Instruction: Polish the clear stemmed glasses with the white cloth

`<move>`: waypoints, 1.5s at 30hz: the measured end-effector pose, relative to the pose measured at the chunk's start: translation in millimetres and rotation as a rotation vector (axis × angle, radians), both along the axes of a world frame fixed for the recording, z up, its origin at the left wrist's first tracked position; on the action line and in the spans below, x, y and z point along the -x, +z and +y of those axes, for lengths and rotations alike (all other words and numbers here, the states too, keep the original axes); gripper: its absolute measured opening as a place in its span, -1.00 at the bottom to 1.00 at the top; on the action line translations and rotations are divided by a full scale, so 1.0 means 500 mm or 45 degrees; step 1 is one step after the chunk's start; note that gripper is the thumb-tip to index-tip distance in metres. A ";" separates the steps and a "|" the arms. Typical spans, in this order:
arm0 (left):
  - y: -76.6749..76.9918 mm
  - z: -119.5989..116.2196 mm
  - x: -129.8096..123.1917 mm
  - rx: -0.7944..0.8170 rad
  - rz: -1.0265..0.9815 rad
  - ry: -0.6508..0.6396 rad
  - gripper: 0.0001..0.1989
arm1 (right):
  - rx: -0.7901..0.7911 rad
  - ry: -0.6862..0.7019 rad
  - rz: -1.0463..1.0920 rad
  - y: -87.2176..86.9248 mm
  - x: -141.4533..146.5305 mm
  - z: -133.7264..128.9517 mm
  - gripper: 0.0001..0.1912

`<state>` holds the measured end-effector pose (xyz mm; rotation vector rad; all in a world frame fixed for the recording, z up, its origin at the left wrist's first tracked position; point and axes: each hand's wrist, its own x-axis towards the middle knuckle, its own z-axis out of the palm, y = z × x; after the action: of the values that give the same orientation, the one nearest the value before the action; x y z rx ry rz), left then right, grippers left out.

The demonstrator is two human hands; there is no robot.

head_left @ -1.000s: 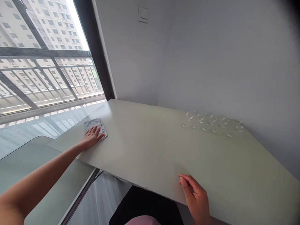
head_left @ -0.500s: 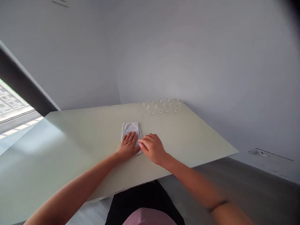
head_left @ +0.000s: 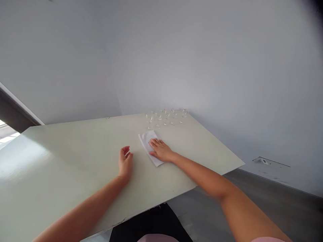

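Observation:
A folded white cloth [head_left: 148, 144] lies tilted on the pale table [head_left: 83, 154], a little right of the middle. My right hand [head_left: 160, 149] rests flat on the cloth's right part, fingers spread. To the left of the cloth, my left hand [head_left: 125, 163] is turned on its side over the table, apart from the cloth, with its fingers loosely curled and a gap between fingers and thumb. Nothing shows in it.
Several clear stemmed glasses [head_left: 158, 118] stand in rows at the table's back right, close behind the cloth. Grey walls rise behind the table. Its near edge runs in front of my body, and a window is at the far left.
My left hand has come off the cloth and moved left. My right hand has opened and now lies on the cloth, which has turned and sits nearer the glasses. The view has shifted.

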<state>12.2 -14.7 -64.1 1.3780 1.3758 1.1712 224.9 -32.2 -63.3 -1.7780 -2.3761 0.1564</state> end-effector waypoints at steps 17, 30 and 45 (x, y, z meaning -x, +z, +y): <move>0.024 -0.016 -0.004 0.072 -0.002 -0.109 -0.73 | 0.108 -1.354 -0.289 -0.009 -0.407 -0.338 -0.34; 0.021 -0.016 0.008 0.122 0.005 -0.145 -0.67 | -0.081 0.037 -0.007 0.024 0.082 -0.244 -0.45; 0.050 0.276 -0.252 0.161 0.072 -0.302 -0.28 | -0.104 0.388 0.518 0.049 0.138 -0.096 -0.85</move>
<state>138.1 123.2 -39.2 1.4476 1.2631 0.8816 156.1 -80.4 -39.0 -1.1996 -2.2913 0.4098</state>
